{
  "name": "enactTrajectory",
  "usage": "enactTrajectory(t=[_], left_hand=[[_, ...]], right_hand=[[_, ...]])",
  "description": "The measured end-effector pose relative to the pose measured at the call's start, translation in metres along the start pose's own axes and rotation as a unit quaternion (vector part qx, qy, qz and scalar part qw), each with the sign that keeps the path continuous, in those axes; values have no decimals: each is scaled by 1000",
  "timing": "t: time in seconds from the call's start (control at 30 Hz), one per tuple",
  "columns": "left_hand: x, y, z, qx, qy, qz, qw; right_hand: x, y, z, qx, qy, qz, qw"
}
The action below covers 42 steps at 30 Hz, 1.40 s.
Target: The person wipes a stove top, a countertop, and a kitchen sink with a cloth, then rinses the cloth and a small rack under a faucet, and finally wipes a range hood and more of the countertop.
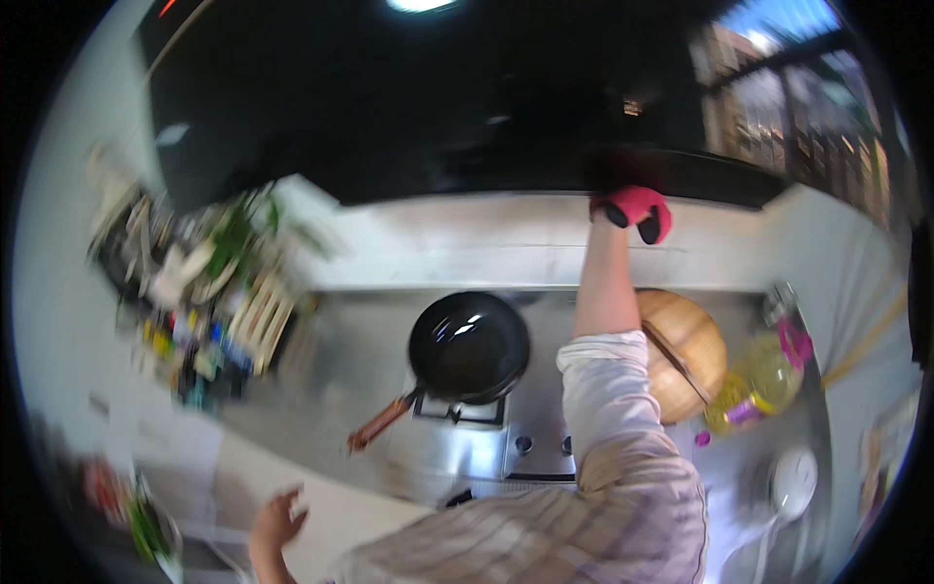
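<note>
My right arm stretches forward over the stove to the lower edge of the black range hood (467, 131). At its end a pink-red and black thing (646, 201), perhaps a glove or pot holder, covers my right hand (620, 204), so its fingers are hidden. My left hand (277, 522) hangs at the lower left, fingers apart and holding nothing, near the counter edge. Between the arms, a black wok (471, 347) with a wooden handle (379, 423) rests on the left burner. Its inside looks shiny and dark. A round wooden lid (686, 358) lies right of my forearm, partly covered by it.
Right of the lid stand plastic bottles of yellow oil (766, 372), with a purple cap (702, 439) nearby. A white round object (794, 482) is farther right. At left, a rack (263, 321) holds utensils and jars. Green vegetables (149, 522) lie at the lower left.
</note>
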<state>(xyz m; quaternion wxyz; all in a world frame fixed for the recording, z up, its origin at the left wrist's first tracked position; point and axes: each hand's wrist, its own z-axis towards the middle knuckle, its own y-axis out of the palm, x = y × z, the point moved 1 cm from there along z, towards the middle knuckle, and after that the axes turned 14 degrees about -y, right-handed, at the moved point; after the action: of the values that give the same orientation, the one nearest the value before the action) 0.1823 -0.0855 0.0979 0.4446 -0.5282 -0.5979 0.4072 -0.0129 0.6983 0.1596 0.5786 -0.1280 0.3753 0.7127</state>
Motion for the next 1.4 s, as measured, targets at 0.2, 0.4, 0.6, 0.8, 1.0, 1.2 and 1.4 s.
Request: enactTrajectory(t=[0.2, 0.4, 0.6, 0.8, 1.0, 1.2, 1.4], left_hand=[[42, -49, 15, -1, 153, -89, 984], [-50, -11, 48, 44, 183, -172, 967], [-179, -3, 96, 53, 178, -243, 952], [-328, 11, 169, 88, -56, -445, 890], [-428, 29, 269, -21, -258, -700, 665], [-486, 24, 355, -15, -313, -785, 535], [-550, 7, 452, -29, -327, -810, 487]], right_hand=[[-210, 54, -139, -548, -146, -297, 768], [-334, 112, -305, -734, 33, 295, 611], [-398, 141, -420, -888, -5, 50, 458], [-372, 174, -547, -901, -251, -194, 296], [-334, 177, -659, -898, -324, -243, 171], [-463, 212, -762, -954, -252, 109, 118], [-596, 287, -905, -845, -138, 318, 407]])
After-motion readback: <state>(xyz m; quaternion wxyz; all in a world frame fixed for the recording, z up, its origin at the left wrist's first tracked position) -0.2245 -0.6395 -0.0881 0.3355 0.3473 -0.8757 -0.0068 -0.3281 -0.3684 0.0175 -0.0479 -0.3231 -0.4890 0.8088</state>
